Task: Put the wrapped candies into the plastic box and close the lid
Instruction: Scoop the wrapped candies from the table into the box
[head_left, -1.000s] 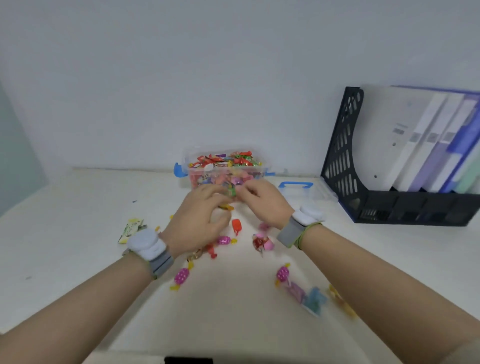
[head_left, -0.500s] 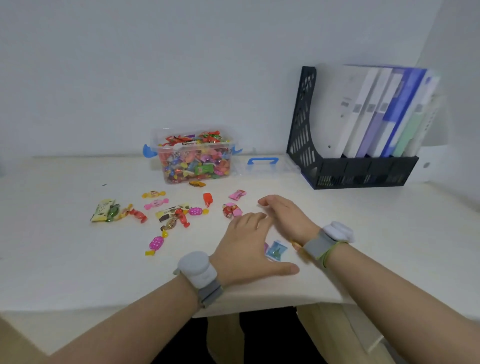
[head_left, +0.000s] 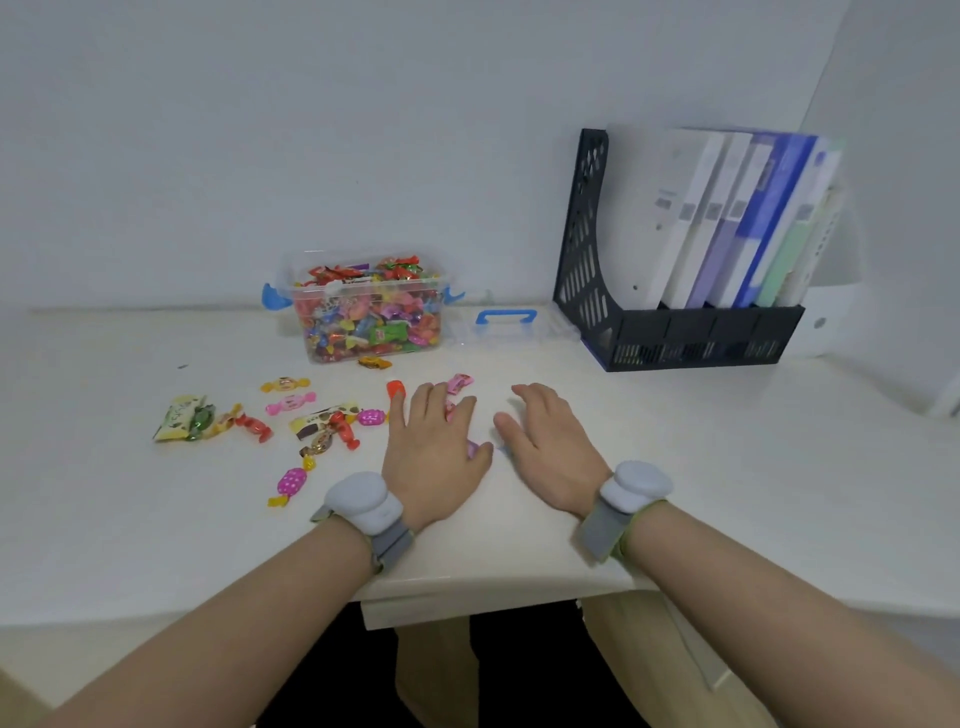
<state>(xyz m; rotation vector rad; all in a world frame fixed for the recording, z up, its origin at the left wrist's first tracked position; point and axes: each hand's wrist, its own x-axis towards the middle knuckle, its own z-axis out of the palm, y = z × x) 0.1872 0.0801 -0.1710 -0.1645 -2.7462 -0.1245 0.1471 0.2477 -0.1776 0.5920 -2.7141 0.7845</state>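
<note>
A plain pale grey-white wall (head_left: 363, 130) runs behind the desk, unmarked, meeting a second wall (head_left: 904, 104) at a corner on the far right. The white flat-topped desk (head_left: 104, 519) butts against it; its front edge shows a pale wooden underside (head_left: 441, 613). At the back right stands a black perforated plastic file rack (head_left: 675, 332) holding upright white, lilac, blue and green folders (head_left: 737, 218). Light is soft and even, with faint shadows only.
</note>
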